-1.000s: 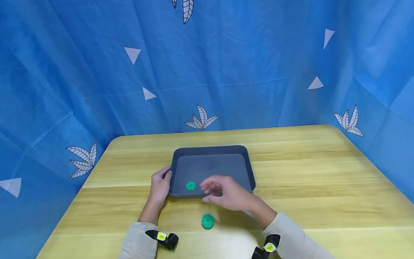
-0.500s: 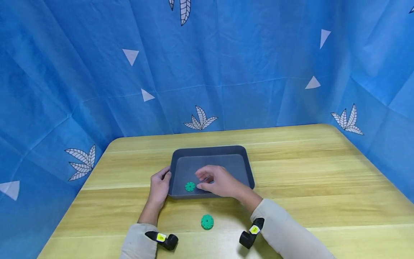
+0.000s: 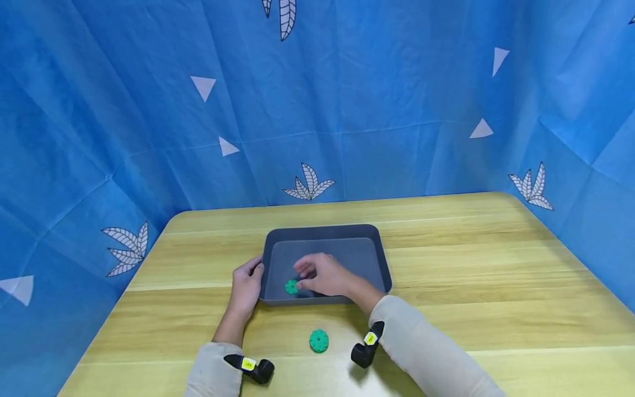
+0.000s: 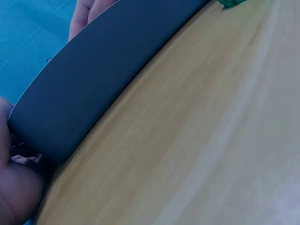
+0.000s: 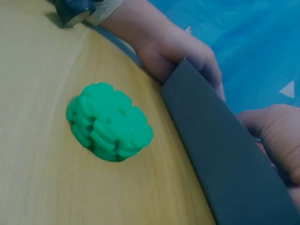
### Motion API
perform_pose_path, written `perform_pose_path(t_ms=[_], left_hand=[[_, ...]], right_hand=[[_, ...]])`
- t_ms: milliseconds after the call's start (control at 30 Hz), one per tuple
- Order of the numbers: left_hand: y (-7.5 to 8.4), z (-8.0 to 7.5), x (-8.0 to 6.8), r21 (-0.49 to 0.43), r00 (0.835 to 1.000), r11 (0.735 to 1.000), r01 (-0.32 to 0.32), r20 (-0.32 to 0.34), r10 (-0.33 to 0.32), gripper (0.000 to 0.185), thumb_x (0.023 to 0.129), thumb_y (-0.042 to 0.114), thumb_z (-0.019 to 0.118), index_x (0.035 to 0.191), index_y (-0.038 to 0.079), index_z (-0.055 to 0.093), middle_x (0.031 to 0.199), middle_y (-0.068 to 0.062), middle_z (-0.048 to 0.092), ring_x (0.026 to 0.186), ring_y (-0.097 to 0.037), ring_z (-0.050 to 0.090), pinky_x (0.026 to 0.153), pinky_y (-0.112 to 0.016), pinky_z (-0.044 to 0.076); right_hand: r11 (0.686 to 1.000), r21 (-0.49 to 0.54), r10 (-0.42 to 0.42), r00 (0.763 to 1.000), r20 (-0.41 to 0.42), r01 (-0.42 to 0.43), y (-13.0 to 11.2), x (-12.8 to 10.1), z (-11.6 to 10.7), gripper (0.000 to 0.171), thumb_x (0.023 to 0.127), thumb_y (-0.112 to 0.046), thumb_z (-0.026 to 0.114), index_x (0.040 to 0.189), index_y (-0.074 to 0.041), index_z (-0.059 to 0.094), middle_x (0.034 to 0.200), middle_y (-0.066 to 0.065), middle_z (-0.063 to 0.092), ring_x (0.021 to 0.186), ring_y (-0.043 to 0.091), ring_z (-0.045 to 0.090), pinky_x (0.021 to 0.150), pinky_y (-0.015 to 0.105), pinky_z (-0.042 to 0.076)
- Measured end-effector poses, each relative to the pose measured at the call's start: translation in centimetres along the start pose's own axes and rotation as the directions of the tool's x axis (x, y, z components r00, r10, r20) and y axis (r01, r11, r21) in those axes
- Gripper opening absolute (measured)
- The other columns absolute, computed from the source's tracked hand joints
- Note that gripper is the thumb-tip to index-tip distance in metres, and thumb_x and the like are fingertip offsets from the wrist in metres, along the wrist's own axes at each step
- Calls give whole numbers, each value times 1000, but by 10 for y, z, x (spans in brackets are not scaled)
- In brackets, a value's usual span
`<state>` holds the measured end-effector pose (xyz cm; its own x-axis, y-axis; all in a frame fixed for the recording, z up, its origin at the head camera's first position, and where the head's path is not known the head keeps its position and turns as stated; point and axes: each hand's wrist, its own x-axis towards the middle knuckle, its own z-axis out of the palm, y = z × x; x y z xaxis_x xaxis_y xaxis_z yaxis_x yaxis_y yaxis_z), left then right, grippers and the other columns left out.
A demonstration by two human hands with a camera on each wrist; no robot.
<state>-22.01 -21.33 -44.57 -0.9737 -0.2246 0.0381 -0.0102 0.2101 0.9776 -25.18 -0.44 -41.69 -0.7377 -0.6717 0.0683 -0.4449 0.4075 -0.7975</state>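
Observation:
A dark grey rectangular tray (image 3: 342,256) lies on the table. My left hand (image 3: 246,286) grips its left wall near the front corner, thumb at the rim. Inside the tray, near the front left, is a green notched disc (image 3: 290,286). My right hand (image 3: 324,275) hovers over the tray beside that disc, fingers and thumb curved with a gap between them. Its thumb tip overlaps the disc's right edge; whether they touch I cannot tell. In front of the tray sits a small stack of green notched discs (image 5: 110,122), layered in the right wrist view.
The wooden table (image 3: 486,264) extends to both sides of the tray. Blue curtain (image 3: 397,99) hangs behind and at both sides. A black wrist camera (image 3: 258,370) is strapped to the left sleeve, another camera (image 3: 364,353) to the right sleeve.
My right hand has moved left and farther into the tray, up to the single disc. The left hand, tray and stacked discs have stayed in place.

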Motion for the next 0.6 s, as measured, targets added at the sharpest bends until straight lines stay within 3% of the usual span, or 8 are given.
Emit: perform_pose_path(t_ms=[600], left_hand=[[0, 0, 0, 7, 1000, 1000, 16, 5, -16, 36, 97, 11, 40, 128, -2, 51, 130, -18, 52, 123, -25, 46, 102, -38, 39]], right_hand=[[992, -120, 51, 997, 64, -44, -1, 11, 7, 36, 80, -11, 70, 114, -2, 62, 105, 7, 65, 93, 17, 62, 81, 22, 50]])
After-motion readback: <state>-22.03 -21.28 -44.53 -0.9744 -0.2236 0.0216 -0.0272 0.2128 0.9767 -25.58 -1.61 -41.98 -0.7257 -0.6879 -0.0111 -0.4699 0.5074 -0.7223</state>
